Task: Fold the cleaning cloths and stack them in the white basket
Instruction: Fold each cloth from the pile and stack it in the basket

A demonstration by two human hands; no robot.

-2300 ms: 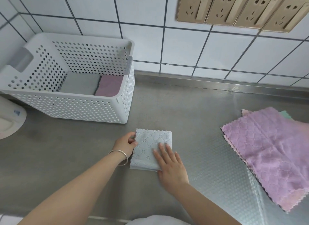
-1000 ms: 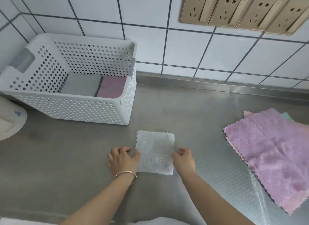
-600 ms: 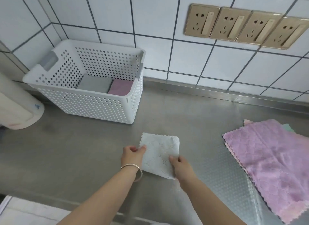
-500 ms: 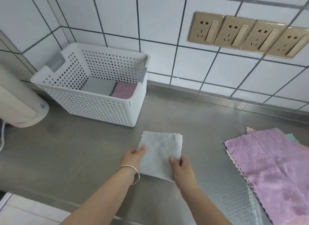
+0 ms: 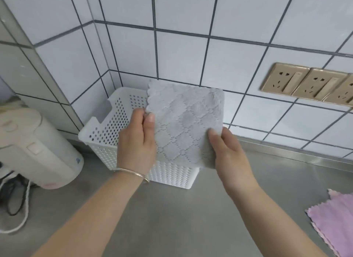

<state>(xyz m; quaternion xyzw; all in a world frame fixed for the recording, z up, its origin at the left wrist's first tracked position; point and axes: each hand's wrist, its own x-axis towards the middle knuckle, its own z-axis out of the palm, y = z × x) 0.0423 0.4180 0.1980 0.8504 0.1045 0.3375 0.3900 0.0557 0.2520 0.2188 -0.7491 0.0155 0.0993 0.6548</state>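
1. Head view: the folded grey cloth [image 5: 184,123] is held up in the air in front of and above the white basket [image 5: 107,134], hiding most of the basket's inside.
2. The left hand [image 5: 136,142] pinches the cloth's left edge, thumb on the near face and fingers behind it.
3. The right hand [image 5: 227,153] grips the lower right corner, thumb on top and the other fingers curled underneath, out of sight.
4. The cloth looks light, soft and plush; its layers will probably slide or fall open if only one edge is held.
5. A hold on two opposite edges, as here, should keep the fold square; lowering it flat into the basket seems safest.
6. A pink cloth [image 5: 332,222] lies unfolded on the steel counter [image 5: 181,218] at near right, so more folding remains.
7. A cream appliance [image 5: 36,147] stands left of the basket, close by.
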